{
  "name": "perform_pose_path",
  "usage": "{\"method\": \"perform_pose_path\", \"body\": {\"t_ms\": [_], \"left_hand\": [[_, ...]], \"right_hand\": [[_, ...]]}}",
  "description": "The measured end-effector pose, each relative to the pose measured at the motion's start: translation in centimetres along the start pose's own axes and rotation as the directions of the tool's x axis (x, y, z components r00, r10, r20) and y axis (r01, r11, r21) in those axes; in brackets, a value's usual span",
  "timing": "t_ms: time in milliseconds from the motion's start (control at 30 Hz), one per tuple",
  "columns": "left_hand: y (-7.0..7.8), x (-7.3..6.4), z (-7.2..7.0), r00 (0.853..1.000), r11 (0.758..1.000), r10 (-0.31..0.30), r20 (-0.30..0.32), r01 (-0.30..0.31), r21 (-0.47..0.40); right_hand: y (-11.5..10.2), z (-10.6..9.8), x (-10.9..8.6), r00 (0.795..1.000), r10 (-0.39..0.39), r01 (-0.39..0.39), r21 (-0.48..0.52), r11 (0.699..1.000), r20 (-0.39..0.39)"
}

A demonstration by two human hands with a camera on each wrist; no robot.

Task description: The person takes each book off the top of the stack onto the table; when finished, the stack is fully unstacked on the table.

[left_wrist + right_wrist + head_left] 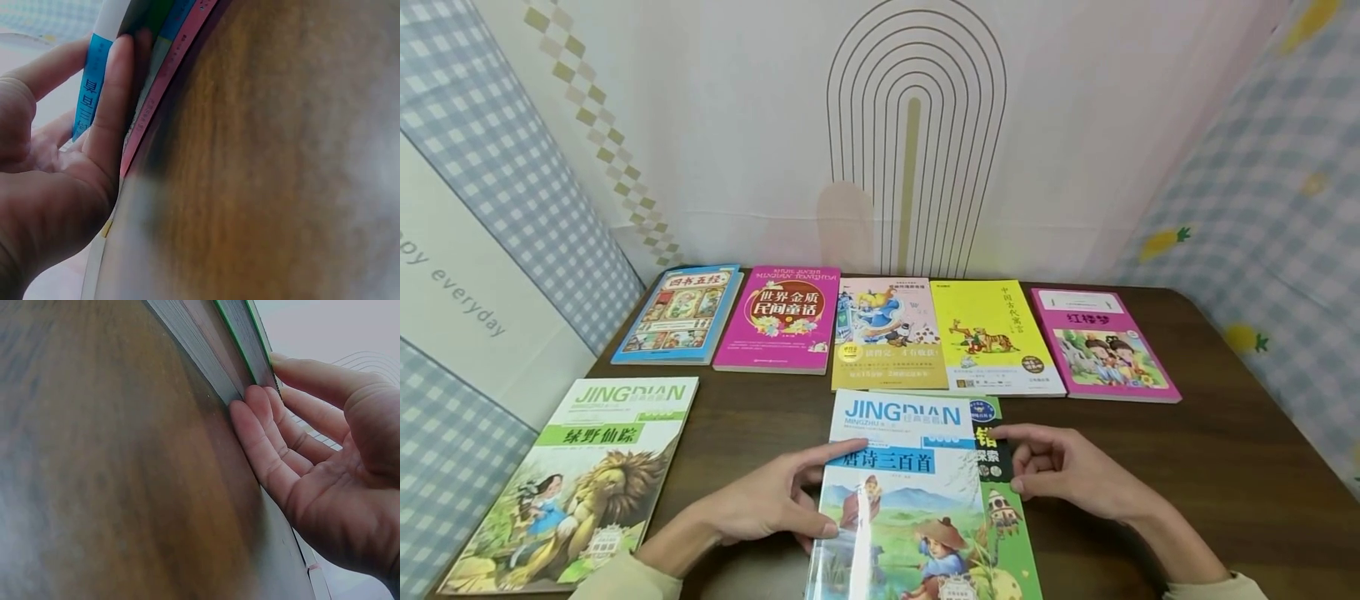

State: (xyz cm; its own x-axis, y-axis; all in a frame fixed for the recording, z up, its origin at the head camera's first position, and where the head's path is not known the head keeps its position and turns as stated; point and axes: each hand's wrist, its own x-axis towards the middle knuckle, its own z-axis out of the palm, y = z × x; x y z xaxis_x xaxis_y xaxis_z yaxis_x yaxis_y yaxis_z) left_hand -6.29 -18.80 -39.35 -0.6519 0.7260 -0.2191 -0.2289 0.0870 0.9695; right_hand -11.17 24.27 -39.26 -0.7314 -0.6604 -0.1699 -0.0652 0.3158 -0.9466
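My left hand [767,500] grips the left edge of a white-and-blue "JINGDIAN" paperback [898,508] with a landscape on its cover. In the left wrist view, its spine [94,75] stands tilted a little apart from the stack, and fingers reach beneath it. Under it lies a green book [1018,546] with a rocket, mostly hidden. Lower in the pile shows a pink spine [169,81]. My right hand [1067,471] touches the stack's right side. In the right wrist view, loosely bent fingertips [247,425] rest against the page edges [206,344].
Along the far edge of the brown table [745,433] lie a blue book [677,315], a magenta book [778,321], a pink-and-gold book [891,333], a yellow book [996,333] and a purple-pink book [1105,343]. Another "JINGDIAN" book [576,483] lies at left. A curtain [737,125] hangs behind.
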Motion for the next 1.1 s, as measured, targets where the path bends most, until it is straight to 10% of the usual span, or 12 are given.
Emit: {"method": "perform_pose_path", "body": {"t_ms": [1100], "left_hand": [[-0.1,-6.9,-3.3,0.992,0.999,0.033,-0.126,-0.029,0.030]], "right_hand": [[-0.1,0.0,0.0,0.999,0.046,-0.046,0.007,0.999,-0.007]]}}
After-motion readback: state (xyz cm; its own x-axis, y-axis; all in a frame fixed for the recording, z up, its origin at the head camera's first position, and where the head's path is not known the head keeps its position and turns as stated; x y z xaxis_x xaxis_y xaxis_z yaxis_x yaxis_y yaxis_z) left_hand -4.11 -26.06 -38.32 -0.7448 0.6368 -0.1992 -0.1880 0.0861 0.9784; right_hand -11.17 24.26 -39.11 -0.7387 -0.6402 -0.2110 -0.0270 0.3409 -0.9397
